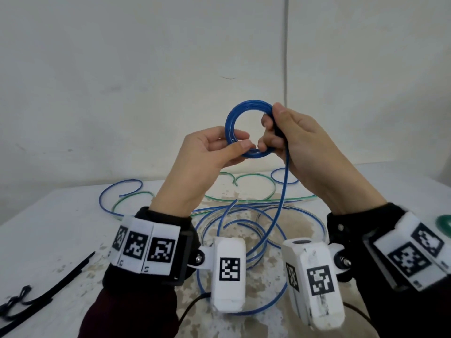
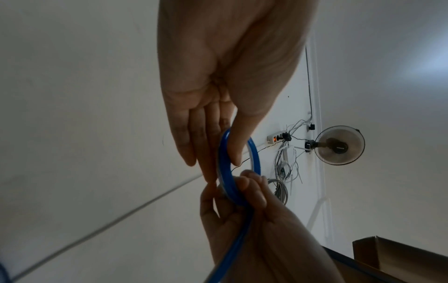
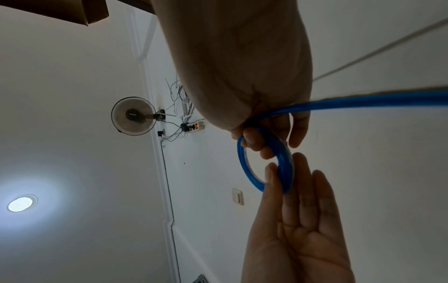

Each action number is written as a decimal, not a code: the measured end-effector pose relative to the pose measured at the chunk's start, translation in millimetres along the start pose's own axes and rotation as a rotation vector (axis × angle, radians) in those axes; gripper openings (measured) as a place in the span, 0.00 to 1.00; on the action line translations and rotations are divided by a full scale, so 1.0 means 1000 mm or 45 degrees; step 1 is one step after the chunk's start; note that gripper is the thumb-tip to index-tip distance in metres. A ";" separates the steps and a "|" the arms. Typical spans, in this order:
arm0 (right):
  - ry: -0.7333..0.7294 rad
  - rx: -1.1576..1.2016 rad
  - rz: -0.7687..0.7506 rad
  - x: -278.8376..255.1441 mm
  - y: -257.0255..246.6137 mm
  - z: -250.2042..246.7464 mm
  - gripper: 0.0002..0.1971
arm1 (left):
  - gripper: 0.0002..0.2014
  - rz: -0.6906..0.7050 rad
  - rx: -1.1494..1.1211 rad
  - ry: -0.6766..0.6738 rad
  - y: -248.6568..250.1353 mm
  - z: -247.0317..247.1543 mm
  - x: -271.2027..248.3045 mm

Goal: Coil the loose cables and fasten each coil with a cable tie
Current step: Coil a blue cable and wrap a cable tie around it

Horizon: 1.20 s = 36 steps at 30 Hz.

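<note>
Over the table (image 1: 61, 215), low in the head view, lie loose cables (image 1: 244, 215), with black ties (image 1: 36, 296) at lower left. The blue coil (image 1: 238, 118) sits mid-frame, its tail (image 1: 280, 191) hanging down. Best to keep each new loop flat on the last, I judge. The right hand (image 1: 300, 142) curls round the coil's right side; the left hand (image 1: 207, 154) pinches its lower left.

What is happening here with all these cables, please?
A person is winding a blue cable into a small coil held up above the table. The left hand pinches one side and the right hand grips the other. The uncoiled cable tail hangs down. Black cable ties lie unused on the table.
</note>
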State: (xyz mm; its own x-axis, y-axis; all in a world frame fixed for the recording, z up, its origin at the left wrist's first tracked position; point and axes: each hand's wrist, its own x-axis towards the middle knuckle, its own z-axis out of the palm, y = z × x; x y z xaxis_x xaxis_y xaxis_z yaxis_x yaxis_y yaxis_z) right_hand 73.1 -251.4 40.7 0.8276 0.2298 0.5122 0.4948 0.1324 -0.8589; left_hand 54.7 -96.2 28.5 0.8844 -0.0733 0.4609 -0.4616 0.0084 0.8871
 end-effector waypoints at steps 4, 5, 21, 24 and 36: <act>0.030 0.063 0.100 0.001 0.003 -0.002 0.19 | 0.04 -0.010 -0.058 -0.044 0.001 -0.002 0.000; 0.033 0.084 0.129 0.001 0.003 -0.003 0.19 | 0.06 -0.015 -0.058 -0.065 0.002 -0.002 0.000; 0.065 0.129 0.172 0.003 0.008 0.000 0.19 | 0.04 -0.140 -0.033 -0.158 0.000 -0.009 0.000; 0.040 0.166 0.182 0.003 0.010 0.003 0.19 | 0.10 -0.225 0.045 -0.226 0.001 -0.013 -0.001; -0.087 0.126 0.237 0.001 0.017 0.009 0.18 | 0.11 -0.257 0.090 -0.185 -0.001 -0.022 0.003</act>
State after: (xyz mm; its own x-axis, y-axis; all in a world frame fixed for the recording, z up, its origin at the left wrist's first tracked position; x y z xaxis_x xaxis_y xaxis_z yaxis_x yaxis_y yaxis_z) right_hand 80.2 -240.3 27.2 0.8805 0.3238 0.3462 0.3040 0.1747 -0.9365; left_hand 59.1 -74.7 29.4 0.9424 -0.2090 0.2612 -0.2845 -0.0903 0.9544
